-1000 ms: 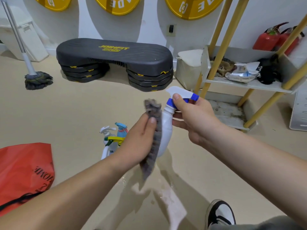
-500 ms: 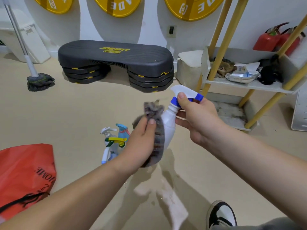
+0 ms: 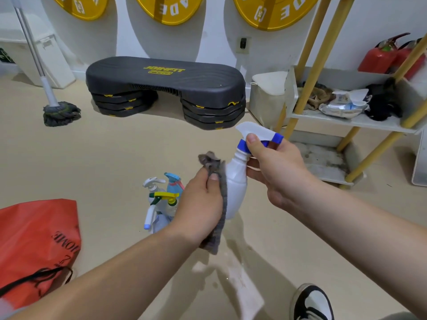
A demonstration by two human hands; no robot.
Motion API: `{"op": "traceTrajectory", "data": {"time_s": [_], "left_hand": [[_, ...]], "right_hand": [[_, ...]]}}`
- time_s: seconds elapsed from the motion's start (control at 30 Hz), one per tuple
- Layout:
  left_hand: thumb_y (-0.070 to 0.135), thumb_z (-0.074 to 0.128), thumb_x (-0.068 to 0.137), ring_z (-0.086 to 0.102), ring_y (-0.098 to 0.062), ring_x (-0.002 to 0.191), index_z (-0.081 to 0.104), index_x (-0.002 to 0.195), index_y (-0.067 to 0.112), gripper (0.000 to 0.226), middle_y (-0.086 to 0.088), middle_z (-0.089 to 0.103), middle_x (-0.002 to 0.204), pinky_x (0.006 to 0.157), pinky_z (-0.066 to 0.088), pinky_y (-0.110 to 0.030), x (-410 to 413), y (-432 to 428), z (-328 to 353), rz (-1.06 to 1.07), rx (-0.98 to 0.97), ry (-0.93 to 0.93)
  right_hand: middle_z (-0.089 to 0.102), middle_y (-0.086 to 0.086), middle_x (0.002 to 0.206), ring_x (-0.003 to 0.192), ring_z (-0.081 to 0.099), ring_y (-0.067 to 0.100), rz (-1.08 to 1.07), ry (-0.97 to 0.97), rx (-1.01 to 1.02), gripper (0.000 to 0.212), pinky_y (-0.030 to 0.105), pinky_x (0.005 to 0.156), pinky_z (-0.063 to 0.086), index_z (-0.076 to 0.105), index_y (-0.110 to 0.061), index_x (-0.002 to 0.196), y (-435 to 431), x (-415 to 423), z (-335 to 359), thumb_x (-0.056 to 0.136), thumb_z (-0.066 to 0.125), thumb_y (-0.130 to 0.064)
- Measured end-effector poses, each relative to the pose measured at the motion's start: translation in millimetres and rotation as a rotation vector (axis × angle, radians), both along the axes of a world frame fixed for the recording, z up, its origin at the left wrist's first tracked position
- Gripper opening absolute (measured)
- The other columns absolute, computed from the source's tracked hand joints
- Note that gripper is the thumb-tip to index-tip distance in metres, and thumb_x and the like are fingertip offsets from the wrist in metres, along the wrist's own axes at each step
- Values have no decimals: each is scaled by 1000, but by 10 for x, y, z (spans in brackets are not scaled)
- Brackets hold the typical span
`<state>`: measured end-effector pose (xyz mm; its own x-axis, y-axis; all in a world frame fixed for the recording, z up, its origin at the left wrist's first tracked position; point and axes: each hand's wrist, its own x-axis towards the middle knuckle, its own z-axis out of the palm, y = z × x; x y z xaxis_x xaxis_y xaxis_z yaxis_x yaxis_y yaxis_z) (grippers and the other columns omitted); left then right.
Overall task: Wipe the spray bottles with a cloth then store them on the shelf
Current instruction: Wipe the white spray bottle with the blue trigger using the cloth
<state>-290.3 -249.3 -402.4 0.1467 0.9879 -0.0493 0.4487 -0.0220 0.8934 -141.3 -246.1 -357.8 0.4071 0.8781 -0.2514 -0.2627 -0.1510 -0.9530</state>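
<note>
The right hand grips the bottle by its neck, thumb over the blue collar just under the trigger head, and holds it tilted in the air above the floor. The left hand pinches the cloth and presses it against the bottle's left side, with the cloth's tail hanging below the hand. The other bottles stand bunched on the floor just behind the left hand. The shelf is off to the right, well apart.

The bottle looks like thin white plastic, so it is probably light and gives a little under a squeeze. How full it is cannot be told. Its smooth body may be slippery, the more so as the floor below looks wet. The neck is the sound place to hold, since it is narrow and the trigger head stops the hand sliding off. The cloth is soft and limp and should wrap to the curve.

No label shows on the bottle. The step reads "JOINFIT PRO" in yellow. The red bag shows "OME", and the yellow discs show "ADE".
</note>
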Motion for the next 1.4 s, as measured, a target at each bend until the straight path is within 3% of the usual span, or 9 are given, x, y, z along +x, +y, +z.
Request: {"op": "traceTrajectory", "data": {"time_s": [0.07, 0.13, 0.23, 0.37, 0.6, 0.8, 1.03, 1.17, 1.4], "left_hand": [[36, 33, 103, 60, -26, 109, 61, 120, 27, 34, 1, 68, 111, 93, 49, -44, 2, -18, -48, -119, 292, 81], [38, 33, 104, 61, -21, 112, 59, 126, 30, 35, 5, 68, 116, 95, 50, -41, -11, 52, -48, -163, 299, 48], [43, 39, 110, 65, -11, 95, 64, 109, 30, 28, 12, 72, 97, 78, 49, -23, -116, 176, 15, -150, 64, 4], [43, 37, 112, 72, -18, 100, 70, 110, 23, 39, 1, 77, 105, 75, 51, -28, -156, 225, 142, 14, -415, -202], [39, 40, 110, 64, -11, 100, 62, 120, 35, 24, 13, 71, 102, 88, 51, -30, -73, -27, 16, -157, 211, -66], [43, 44, 109, 71, -16, 95, 71, 106, 25, 33, 4, 78, 104, 77, 54, -32, -156, 148, -2, 33, -587, -274], [38, 38, 111, 63, -19, 90, 62, 104, 27, 27, 6, 69, 90, 79, 50, -38, 27, -113, 101, -61, 118, -92], [31, 44, 108, 60, -25, 89, 50, 107, 27, 7, 4, 65, 91, 75, 48, -41, -7, -108, 90, -105, 195, 123], [42, 60, 99, 64, -19, 75, 58, 107, 35, 10, 7, 70, 80, 67, 51, -37, -120, 71, 63, -73, 255, 163]], "right_hand": [[79, 6, 108, 93, 77, 24, 58, 4, -8, 18, 42, 83, 65, 70, -17, 118, -13, -69, -23, 101, 67, -25], [80, 4, 104, 87, 77, 22, 87, 17, -24, 18, 40, 81, 65, 71, -17, 118, -32, -105, -18, 102, 65, -25], [79, 7, 108, 102, 76, 30, 86, -9, -18, 17, 47, 94, 61, 72, -19, 114, -45, -140, -2, 99, 70, -27], [77, 9, 112, 109, 72, 32, 115, -78, -9, 17, 55, 99, 57, 73, -19, 111, -62, -231, -18, 96, 73, -27], [79, 10, 109, 85, 78, 22, 82, -11, -21, 19, 39, 73, 66, 69, -14, 118, -11, -103, 18, 102, 67, -23], [77, 10, 111, 101, 75, 32, 62, -54, -55, 14, 49, 88, 63, 71, -19, 112, -31, -85, 44, 98, 71, -24], [80, 10, 103, 73, 73, 15, 142, 60, -96, 19, 34, 77, 65, 75, -10, 111, -93, -132, 125, 96, 74, -21], [77, 17, 112, 86, 75, 22, 125, 49, -146, 38, 45, 95, 60, 72, -2, 115, -119, -254, 93, 89, 82, -28], [74, 21, 114, 84, 71, 23, 125, 36, -150, 49, 53, 96, 59, 70, 3, 117, -108, -301, 52, 87, 82, -33]]}}
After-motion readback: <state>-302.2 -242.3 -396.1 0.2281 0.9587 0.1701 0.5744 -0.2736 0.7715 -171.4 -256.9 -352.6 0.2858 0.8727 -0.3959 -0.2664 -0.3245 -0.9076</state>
